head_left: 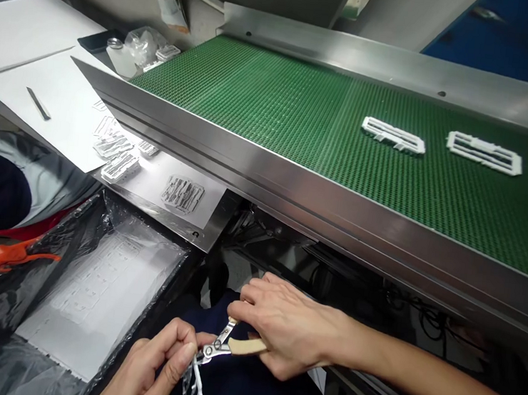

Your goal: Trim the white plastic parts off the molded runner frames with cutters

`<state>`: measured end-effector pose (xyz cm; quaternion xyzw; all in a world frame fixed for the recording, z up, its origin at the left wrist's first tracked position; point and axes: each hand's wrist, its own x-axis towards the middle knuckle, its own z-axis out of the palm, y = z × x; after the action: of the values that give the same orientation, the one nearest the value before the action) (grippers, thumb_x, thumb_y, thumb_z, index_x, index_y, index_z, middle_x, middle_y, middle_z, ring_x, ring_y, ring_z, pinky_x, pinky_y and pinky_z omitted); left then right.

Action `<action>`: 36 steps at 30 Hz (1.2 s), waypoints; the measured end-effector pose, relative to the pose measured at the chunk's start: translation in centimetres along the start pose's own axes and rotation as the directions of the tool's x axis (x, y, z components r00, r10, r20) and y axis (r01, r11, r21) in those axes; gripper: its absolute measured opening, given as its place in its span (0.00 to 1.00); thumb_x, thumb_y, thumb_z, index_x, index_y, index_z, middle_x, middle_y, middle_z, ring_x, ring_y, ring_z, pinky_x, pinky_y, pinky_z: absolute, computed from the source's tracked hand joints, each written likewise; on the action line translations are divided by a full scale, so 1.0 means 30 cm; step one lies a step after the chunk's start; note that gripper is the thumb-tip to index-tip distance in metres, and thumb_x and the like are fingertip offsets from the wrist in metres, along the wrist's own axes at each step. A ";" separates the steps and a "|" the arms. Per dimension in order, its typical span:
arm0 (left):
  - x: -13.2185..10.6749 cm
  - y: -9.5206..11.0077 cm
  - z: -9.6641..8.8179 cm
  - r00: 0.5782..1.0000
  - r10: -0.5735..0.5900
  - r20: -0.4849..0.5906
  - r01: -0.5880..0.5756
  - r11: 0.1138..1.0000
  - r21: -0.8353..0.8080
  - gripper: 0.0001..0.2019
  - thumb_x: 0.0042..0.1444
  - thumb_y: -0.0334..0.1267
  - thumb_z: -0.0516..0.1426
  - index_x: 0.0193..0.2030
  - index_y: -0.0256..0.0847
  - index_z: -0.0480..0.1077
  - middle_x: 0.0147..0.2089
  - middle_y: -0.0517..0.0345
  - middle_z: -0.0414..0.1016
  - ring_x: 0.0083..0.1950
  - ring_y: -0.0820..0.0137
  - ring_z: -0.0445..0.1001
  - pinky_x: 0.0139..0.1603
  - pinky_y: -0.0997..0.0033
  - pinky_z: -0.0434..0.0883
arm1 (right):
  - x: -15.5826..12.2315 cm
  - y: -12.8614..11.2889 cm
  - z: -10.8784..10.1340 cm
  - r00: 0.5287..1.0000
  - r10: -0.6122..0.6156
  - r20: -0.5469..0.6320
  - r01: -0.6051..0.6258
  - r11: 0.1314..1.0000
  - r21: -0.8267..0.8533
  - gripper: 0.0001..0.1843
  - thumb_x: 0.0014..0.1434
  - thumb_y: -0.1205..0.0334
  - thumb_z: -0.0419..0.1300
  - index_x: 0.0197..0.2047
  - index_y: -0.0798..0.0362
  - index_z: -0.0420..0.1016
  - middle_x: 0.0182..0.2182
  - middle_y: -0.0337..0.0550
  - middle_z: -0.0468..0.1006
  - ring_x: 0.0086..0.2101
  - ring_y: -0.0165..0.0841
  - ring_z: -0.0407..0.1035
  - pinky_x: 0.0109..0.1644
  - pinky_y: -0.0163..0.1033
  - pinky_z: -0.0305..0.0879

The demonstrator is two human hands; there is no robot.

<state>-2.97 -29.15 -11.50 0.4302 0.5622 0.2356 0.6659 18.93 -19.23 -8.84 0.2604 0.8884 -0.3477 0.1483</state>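
Low in the picture, over my lap, my right hand [285, 332] grips small cutters [230, 343] with beige handles. Their metal jaws meet a white plastic part [193, 386] that my left hand [151, 368] pinches between thumb and fingers. Both hands are closed. Two white plastic frames [393, 135] [484, 152] lie on the green conveyor belt [300, 119] up at the right, far from my hands.
The belt's steel side rail [266, 179] runs across just above my hands. A box lined with clear film [93, 293] holds white parts at the left. Several trimmed parts [121, 160] lie on the white bench. Orange scissors [8, 253] lie far left.
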 end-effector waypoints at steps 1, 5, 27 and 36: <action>0.000 0.000 0.001 1.000 -0.003 0.005 0.003 1.000 0.000 0.17 0.61 0.53 0.50 0.28 0.45 0.63 0.21 0.62 0.66 0.30 0.68 0.66 0.33 0.76 0.62 | 0.004 0.001 -0.011 1.000 -0.018 0.012 0.019 0.999 -0.030 0.14 0.44 0.63 0.58 0.38 0.52 0.66 0.31 0.39 0.66 0.33 0.33 0.61 0.43 0.42 0.61; -0.001 0.003 0.006 1.000 -0.020 0.008 0.020 0.999 -0.030 0.17 0.60 0.54 0.51 0.28 0.44 0.63 0.23 0.61 0.70 0.25 0.70 0.61 0.29 0.74 0.60 | 0.023 -0.003 -0.053 0.996 -0.075 0.046 0.081 0.987 -0.141 0.09 0.44 0.63 0.59 0.32 0.52 0.66 0.27 0.38 0.66 0.28 0.32 0.61 0.37 0.39 0.60; 0.073 -0.129 0.078 0.973 -0.229 0.014 0.111 0.416 -0.903 0.21 0.54 0.54 0.59 0.43 0.37 0.80 0.39 0.47 0.83 0.32 0.67 0.78 0.33 0.75 0.76 | -0.002 0.011 0.085 0.949 0.288 -0.130 -0.248 0.934 0.257 0.18 0.45 0.65 0.58 0.42 0.50 0.65 0.36 0.42 0.69 0.37 0.36 0.64 0.43 0.41 0.58; 0.072 -0.095 0.065 0.966 -0.243 0.090 0.202 0.490 -0.848 0.25 0.51 0.56 0.60 0.44 0.35 0.79 0.35 0.47 0.82 0.29 0.69 0.75 0.32 0.76 0.72 | -0.016 0.028 0.065 0.963 0.203 -0.177 -0.186 0.977 0.106 0.13 0.46 0.62 0.57 0.38 0.51 0.64 0.30 0.38 0.65 0.31 0.32 0.59 0.37 0.38 0.56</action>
<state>-1.05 -29.49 -15.06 -0.0311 0.4394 0.4010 0.8032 19.96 -20.25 -10.48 0.3842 0.8523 -0.3445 0.0858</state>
